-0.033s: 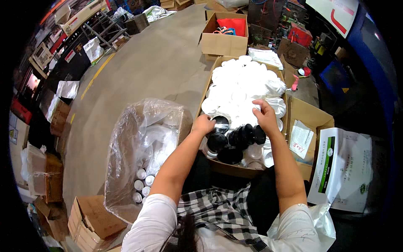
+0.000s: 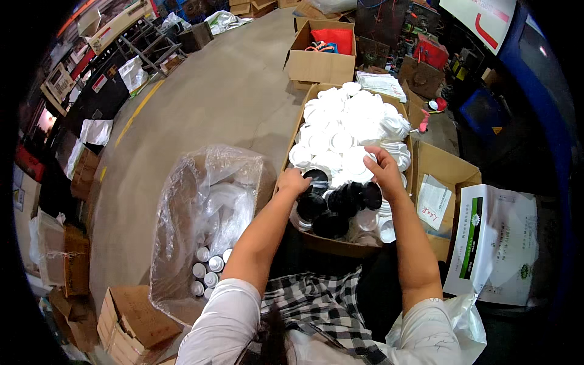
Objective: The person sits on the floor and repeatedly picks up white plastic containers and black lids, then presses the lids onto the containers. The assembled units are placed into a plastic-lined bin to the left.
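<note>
A cardboard box (image 2: 298,131) in front of me is heaped with round white plastic lids (image 2: 340,115). Several black round lids (image 2: 345,198) lie in its near end, some stacked on edge. My left hand (image 2: 293,181) is closed at the left rim of a shiny black lid (image 2: 317,180), its fingertips partly hidden. With thumb and fingers, my right hand (image 2: 383,169) pinches the right edge of a white lid (image 2: 357,164) above the black stack.
A plastic-lined box (image 2: 182,201) at my left holds several white-capped containers (image 2: 213,264). At right are an open carton (image 2: 447,158) with a paper sheet and a printed white box (image 2: 496,243). Beyond the lids stands a carton (image 2: 320,64) with a red item.
The view has shifted slightly. The white lid at my right hand shows more clearly now; both hands have hardly moved.
</note>
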`<state>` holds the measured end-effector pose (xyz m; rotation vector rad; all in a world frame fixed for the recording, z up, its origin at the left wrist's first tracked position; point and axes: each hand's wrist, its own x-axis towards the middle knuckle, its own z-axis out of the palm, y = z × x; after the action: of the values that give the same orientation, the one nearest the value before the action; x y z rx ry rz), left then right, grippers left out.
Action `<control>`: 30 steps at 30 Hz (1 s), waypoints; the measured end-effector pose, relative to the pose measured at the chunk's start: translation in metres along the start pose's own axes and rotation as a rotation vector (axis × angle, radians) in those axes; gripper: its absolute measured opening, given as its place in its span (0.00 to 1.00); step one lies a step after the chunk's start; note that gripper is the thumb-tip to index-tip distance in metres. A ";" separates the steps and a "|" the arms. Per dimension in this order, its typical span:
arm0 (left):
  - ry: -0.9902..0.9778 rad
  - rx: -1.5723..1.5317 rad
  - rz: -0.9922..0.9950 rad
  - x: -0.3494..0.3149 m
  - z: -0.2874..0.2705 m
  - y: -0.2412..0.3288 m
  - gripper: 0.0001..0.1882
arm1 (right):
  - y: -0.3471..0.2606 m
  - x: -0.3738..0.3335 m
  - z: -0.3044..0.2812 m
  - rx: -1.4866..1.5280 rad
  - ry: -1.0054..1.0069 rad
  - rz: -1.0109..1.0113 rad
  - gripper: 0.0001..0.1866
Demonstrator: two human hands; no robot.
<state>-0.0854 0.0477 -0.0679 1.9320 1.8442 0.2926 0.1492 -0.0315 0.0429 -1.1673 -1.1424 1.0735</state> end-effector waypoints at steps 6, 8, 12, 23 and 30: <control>0.081 0.102 -0.100 0.006 0.006 0.007 0.20 | -0.007 -0.014 -0.019 0.440 -0.105 0.129 0.27; 0.198 -0.199 -0.014 0.003 -0.002 0.017 0.13 | -0.008 -0.014 -0.026 0.429 -0.116 0.173 0.27; 0.115 -1.066 -0.123 -0.018 -0.004 0.029 0.12 | -0.013 -0.020 -0.013 0.535 -0.243 0.193 0.24; -0.921 -2.235 0.193 -0.104 -0.069 0.069 0.29 | -0.011 -0.031 0.012 0.634 -0.356 0.266 0.34; -0.988 -2.306 0.250 -0.102 -0.070 0.069 0.27 | -0.007 -0.027 0.013 0.553 -0.296 0.353 0.33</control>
<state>-0.0636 -0.0411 0.0403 0.2474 -0.0790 0.7705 0.1337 -0.0571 0.0478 -0.7942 -0.7848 1.7482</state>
